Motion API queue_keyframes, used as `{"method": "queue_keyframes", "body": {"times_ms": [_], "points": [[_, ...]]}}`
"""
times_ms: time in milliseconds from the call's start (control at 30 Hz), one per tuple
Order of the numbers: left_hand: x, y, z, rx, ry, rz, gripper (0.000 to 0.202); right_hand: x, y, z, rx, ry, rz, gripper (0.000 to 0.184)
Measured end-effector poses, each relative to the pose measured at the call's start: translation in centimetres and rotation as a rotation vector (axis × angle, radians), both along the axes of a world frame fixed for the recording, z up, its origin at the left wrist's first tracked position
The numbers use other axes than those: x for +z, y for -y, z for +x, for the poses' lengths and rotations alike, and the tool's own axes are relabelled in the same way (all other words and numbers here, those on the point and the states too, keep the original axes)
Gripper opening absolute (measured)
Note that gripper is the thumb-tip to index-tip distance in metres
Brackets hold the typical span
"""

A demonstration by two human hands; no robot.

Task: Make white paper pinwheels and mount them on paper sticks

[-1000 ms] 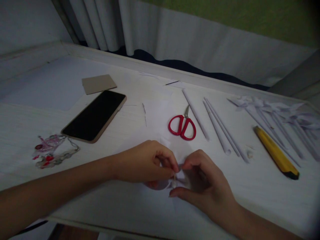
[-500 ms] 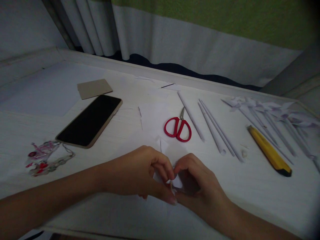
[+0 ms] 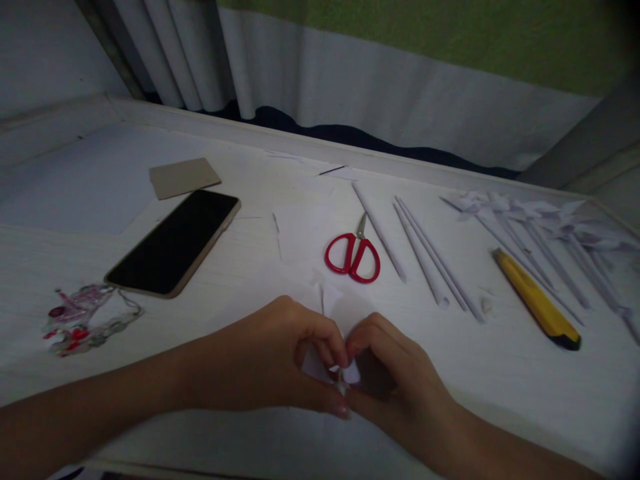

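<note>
Nearest: both hands meet low at centre, over the worktop [image 3: 240,443]. The task's thing, a small white paper piece [image 3: 353,372], sits between them, with a short pale stick [image 3: 340,375] standing at its middle.

Left hand [image 3: 280,357]: thumb and forefinger appear clamped on the piece about the stick. Right hand [image 3: 403,380]: fingers curled, tips at the paper's right side; whether they grip or only steady it, cannot tell.

Handling (judged): piece very light, thin, easily creased or torn; stick looks stiff but slender, likely to snap or slip if pressed askew. Best hold: stick pinched lightly near the centre, paper backed close beside it rather than by its loose corners.

Farther, left: beaded strand [image 3: 75,339], then phone [image 3: 175,243]. Right: yellow cutter [image 3: 537,300], lying well apart from the hands. Centre: red-handled scissors [image 3: 357,253], beside a rolled paper tube [image 3: 379,230]. Beyond, right: folded paper heads [image 3: 530,213] on rolled stems.

Farthest: beige card [image 3: 184,177], then curtain [image 3: 370,87].
</note>
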State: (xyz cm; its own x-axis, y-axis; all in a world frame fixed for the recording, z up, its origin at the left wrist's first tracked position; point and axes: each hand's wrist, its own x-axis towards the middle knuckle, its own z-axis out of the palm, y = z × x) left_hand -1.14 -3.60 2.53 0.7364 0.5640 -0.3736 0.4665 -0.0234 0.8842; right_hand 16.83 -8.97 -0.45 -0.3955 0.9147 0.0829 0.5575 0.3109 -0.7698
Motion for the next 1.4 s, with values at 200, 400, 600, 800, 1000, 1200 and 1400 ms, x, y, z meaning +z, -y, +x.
{"method": "queue_keyframes", "body": {"times_ms": [200, 400, 600, 800, 1000, 1200, 1400], "points": [[0.0, -0.2, 0.2, -0.001, 0.016, -0.008, 0.022, 0.0, 0.1, 0.0, 0.014, 0.031, -0.005, 0.021], [-0.2, -0.3, 0.3, 0.027, -0.026, -0.151, 0.016, 0.0, 0.2, 0.0, 0.008, 0.022, 0.005, 0.027], [-0.1, -0.4, 0.3, 0.018, -0.01, -0.163, 0.015, 0.5, 0.3, 0.0, 0.04, 0.039, 0.021, 0.037], [0.1, -0.4, 0.2, 0.006, -0.062, -0.076, 0.023, 1.4, -1.2, 1.7, -0.086, -0.171, 0.128, 0.032], [0.1, -0.5, 0.2, -0.084, -0.02, 0.014, 0.026, 0.1, -3.2, 2.3, -0.249, 0.002, 0.025, 0.036], [0.5, -0.4, 0.0, -0.175, -0.028, 0.085, 0.022, -0.4, -3.3, 1.8, -0.206, -0.015, 0.052, 0.017], [0.6, -0.7, 0.0, -0.182, -0.058, 0.082, 0.021, 0.3, -2.8, 2.0, -0.037, -0.006, 0.191, 0.017]]}}
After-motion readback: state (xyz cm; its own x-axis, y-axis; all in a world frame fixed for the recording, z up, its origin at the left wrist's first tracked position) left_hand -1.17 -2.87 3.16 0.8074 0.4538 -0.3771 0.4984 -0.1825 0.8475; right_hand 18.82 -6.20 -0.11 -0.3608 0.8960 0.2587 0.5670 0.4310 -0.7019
